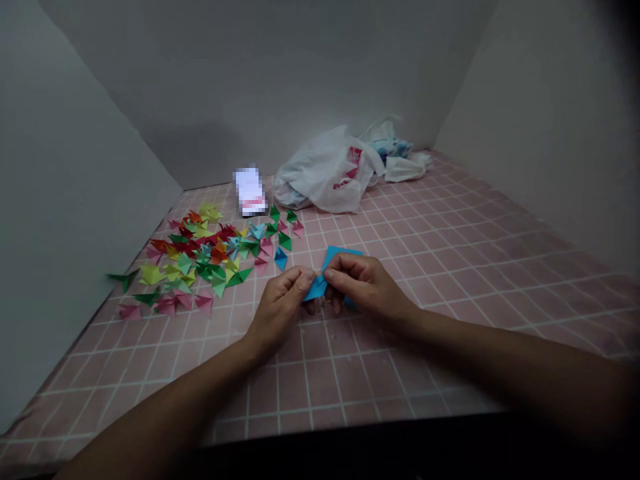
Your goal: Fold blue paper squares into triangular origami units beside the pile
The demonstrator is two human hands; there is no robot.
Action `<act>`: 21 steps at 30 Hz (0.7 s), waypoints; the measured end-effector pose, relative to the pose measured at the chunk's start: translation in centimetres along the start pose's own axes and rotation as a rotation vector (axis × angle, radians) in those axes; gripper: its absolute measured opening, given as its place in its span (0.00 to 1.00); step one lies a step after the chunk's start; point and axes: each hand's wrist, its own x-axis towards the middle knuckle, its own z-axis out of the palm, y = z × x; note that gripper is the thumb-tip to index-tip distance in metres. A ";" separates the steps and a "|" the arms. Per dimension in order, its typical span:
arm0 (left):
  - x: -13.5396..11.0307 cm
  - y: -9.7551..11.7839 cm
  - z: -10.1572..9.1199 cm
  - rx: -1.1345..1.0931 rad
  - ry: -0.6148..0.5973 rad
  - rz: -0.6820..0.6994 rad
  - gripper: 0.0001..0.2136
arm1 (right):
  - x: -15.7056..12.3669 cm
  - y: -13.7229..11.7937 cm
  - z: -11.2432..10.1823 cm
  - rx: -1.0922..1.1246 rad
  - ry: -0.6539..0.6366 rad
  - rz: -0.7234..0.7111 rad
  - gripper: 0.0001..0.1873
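Observation:
A small folded piece of blue origami paper [315, 289] is pinched between both hands just above the table. My left hand [286, 301] grips its left side between thumb and fingers. On the other side, my right hand [364, 283] pinches the paper's right end with its fingertips. Partly hidden behind my right hand, flat blue paper [343, 252] lies on the table. A folded blue paper piece [281, 258] rests a little beyond my left hand. To the left spreads a pile of folded paper birds [200, 257] in red, green, yellow, pink and blue.
A lit phone [250, 192], blurred out, stands near the back wall. Beside it slumps a white plastic bag [330, 170] with red print, and a blue-patterned packet [393, 148] sits farther right. Pale walls enclose the pink checked tablecloth [475, 247] on three sides.

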 end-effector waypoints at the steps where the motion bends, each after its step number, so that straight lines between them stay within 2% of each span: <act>1: 0.0 0.0 0.0 0.015 0.001 0.011 0.16 | 0.0 -0.1 0.0 -0.019 0.023 -0.006 0.12; 5: 0.3 0.2 -0.2 0.056 0.039 0.007 0.14 | 0.0 -0.4 0.0 -0.081 0.091 -0.023 0.13; 8: 0.4 0.3 -0.1 0.088 0.056 0.017 0.13 | 0.1 -0.3 0.0 -0.092 0.070 -0.010 0.12; 13: 0.5 0.3 0.1 0.104 0.019 0.036 0.12 | 0.2 0.1 0.0 -0.109 0.042 0.006 0.12; 18: 0.6 0.4 -0.2 0.098 -0.011 0.042 0.11 | 0.0 0.1 0.0 -0.230 0.105 -0.091 0.12; 21: 0.6 0.4 -0.4 0.084 -0.028 0.083 0.11 | -0.1 0.0 0.0 -0.142 0.097 -0.070 0.13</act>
